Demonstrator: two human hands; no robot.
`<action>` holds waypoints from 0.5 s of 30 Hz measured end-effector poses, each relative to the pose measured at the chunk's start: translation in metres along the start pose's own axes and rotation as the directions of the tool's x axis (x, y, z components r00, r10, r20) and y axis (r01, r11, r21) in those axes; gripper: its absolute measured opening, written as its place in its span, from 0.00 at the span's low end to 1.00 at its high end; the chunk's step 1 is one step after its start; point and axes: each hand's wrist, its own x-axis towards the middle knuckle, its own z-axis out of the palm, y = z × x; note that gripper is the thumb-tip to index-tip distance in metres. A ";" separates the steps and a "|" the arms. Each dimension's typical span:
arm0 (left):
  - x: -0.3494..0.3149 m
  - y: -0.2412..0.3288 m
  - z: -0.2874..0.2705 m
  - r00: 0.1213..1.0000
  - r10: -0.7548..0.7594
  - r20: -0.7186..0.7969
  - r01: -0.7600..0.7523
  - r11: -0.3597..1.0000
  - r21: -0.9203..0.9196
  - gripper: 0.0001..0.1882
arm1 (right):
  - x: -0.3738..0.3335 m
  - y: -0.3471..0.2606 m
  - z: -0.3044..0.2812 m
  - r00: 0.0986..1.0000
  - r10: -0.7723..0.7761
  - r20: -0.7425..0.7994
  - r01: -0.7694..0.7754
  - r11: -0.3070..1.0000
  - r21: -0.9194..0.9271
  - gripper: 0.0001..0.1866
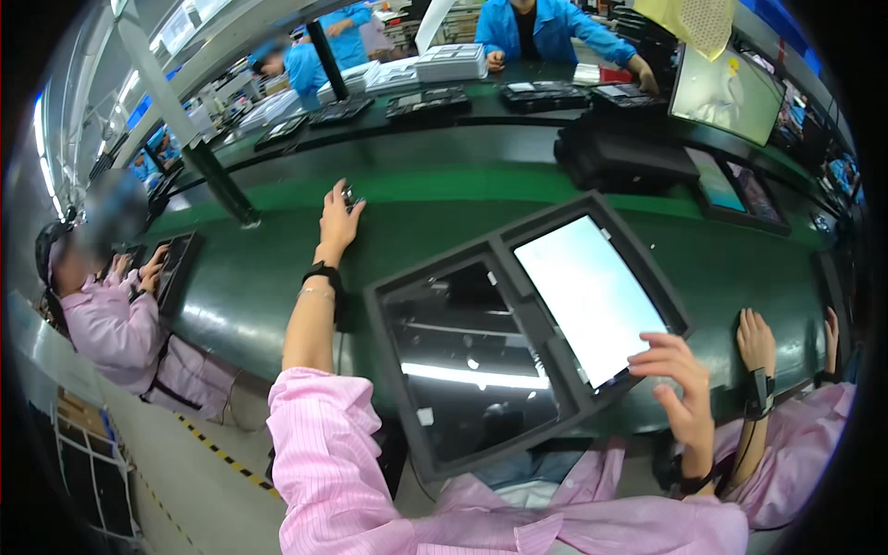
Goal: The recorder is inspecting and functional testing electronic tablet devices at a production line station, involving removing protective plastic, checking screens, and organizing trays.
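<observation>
In front of me a black two-compartment tray (533,305) lies tilted at an angle, its near edge close to my body. Its left compartment holds a dark, glossy panel (462,342) that mirrors the ceiling lights. A tablet (592,296) with a bright, whitish lit screen fills the right compartment. My right hand (680,379) is open, fingers spread, over the near right corner of that tablet; whether the fingertips touch it I cannot tell. Stretched far forward over the table, my left hand (339,220) has thumb and fingers around a small, dark, shiny thing (350,196).
The green bench (250,287) carries a black bag-like bundle (620,157) and another tray with screens (735,190) at the far right. A metal post (217,185) rises at left. Co-workers sit on both sides; one person's hand (757,342) rests at right. Device trays (427,104) line the far bench.
</observation>
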 end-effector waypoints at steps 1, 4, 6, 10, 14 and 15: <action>0.004 -0.002 0.004 0.999 0.002 0.049 -0.002 1.000 0.000 0.25 | -0.003 0.006 0.002 0.998 0.019 -0.051 -0.019 1.000 0.007 0.11; 0.006 0.002 0.000 0.999 0.034 0.024 -0.034 0.999 0.004 0.17 | -0.010 0.020 0.011 0.995 0.041 -0.094 -0.033 0.996 0.087 0.10; -0.005 0.010 -0.015 0.999 0.026 0.044 -0.026 1.000 0.000 0.17 | -0.011 0.026 0.017 0.990 0.082 -0.111 -0.075 0.995 0.064 0.13; -0.052 0.034 -0.070 0.975 -0.062 0.215 0.076 0.995 -0.059 0.16 | -0.012 0.033 0.028 0.996 0.030 -0.088 -0.019 0.992 0.123 0.24; -0.117 0.056 -0.131 0.940 -0.194 0.281 0.230 0.968 -0.101 0.16 | -0.012 0.035 0.046 0.997 0.038 -0.074 -0.021 0.975 0.223 0.30; -0.133 0.059 -0.141 0.934 -0.213 0.286 0.242 0.968 -0.068 0.16 | -0.011 0.034 0.050 0.997 0.048 -0.057 -0.033 0.971 0.239 0.30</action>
